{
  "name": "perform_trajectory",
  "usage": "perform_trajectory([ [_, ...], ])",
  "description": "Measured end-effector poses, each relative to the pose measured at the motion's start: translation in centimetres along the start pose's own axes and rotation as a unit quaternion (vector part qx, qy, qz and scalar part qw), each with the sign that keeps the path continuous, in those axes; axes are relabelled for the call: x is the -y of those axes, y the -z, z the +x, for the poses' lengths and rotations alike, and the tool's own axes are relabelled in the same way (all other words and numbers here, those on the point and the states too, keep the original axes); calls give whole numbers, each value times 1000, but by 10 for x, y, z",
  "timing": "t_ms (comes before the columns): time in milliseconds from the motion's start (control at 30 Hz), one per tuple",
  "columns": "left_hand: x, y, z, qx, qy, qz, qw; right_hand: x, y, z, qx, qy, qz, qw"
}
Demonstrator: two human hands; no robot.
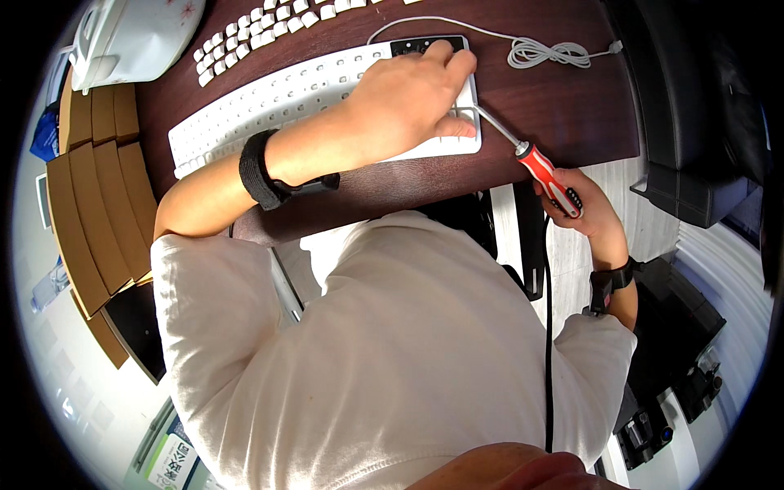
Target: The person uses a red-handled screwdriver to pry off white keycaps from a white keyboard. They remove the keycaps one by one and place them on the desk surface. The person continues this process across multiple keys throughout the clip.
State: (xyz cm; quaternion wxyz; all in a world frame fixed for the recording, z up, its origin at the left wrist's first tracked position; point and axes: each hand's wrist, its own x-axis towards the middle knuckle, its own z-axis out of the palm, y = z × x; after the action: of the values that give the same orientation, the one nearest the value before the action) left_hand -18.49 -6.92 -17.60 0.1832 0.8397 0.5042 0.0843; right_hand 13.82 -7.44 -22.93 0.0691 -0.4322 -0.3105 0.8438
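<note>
A white keyboard [318,86] with its keycaps off lies tilted on the dark wooden table, bare switch posts showing in rows. Across its right end lies my left hand [416,94], the fingers bent over the black panel [425,46] and right edge, the thumb on the near side. My right hand [588,204], beyond the table's near right edge, is closed round the handle of a red and white screwdriver [543,171]. Its metal shaft slants up to the keyboard's right edge, and the tip meets or nearly meets that side, close to my left hand.
Loose white keycaps [261,28] stand in rows beyond the keyboard. A coiled white cable [547,54] lies at the far right. A white appliance-like object [135,37] sits at the far left, above brown cardboard boxes [98,204]. A black chair [682,175] stands right of the table.
</note>
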Motion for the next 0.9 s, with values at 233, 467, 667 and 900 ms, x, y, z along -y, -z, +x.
perform_trajectory([
  [233, -2, 0, -5, -21, -21, 5, 1000, -16, 1, 14, 13, 33, -68, 997],
  [467, -2, 1, -1, -13, 5, 4, 1000, -8, 3, 11, 51, -6, -18, 999],
  [667, -4, 6, -4, -29, 2, -33, 999, 6, 14, -1, 20, 23, -182, 983],
  [900, -14, 18, 12, 25, -31, 5, 999, 27, 14, -6, 25, -94, -135, 986],
])
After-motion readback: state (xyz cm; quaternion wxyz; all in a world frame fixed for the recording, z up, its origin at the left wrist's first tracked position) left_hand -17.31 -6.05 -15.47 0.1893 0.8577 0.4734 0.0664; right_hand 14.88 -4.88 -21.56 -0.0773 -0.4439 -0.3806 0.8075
